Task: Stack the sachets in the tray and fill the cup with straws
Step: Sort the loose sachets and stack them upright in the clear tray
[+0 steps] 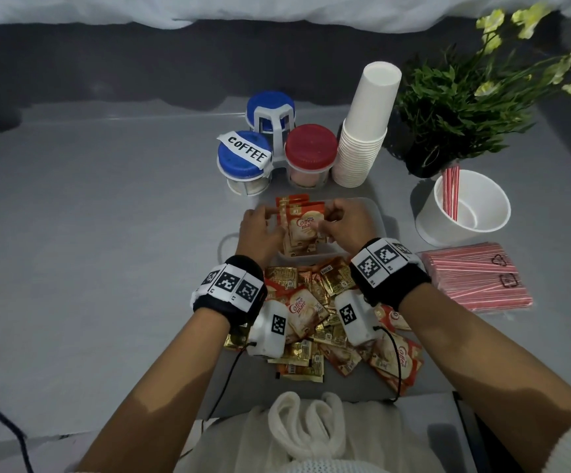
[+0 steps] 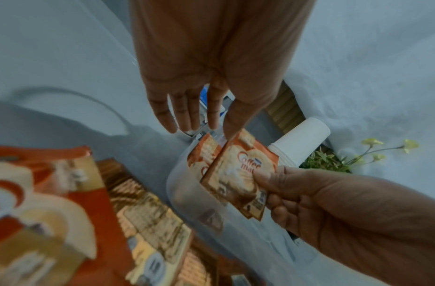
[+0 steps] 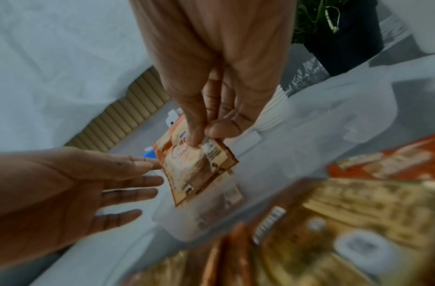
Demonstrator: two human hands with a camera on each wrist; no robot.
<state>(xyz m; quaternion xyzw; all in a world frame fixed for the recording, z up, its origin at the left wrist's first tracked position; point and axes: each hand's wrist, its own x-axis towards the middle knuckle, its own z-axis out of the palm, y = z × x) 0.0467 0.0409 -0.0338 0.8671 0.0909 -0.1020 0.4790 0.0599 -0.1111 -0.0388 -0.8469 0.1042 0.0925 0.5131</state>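
On the grey surface (image 1: pixel 106 233) a clear tray (image 1: pixel 372 216) holds upright sachets (image 1: pixel 285 206). The right hand (image 1: pixel 340 223) pinches one sachet (image 1: pixel 306 227) above it; the left hand (image 1: pixel 260 230) is relaxed, fingers straight beside them. A loose pile (image 1: pixel 311 315) lies nearer, and the cup (image 1: pixel 465 213) with straws (image 1: pixel 450 192) stands at right.

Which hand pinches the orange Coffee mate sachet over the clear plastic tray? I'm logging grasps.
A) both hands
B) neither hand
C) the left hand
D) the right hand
D: the right hand pinches the orange Coffee mate sachet between thumb and fingers above the clear plastic tray, while the left hand beside it has straight, spread fingers and grips nothing.
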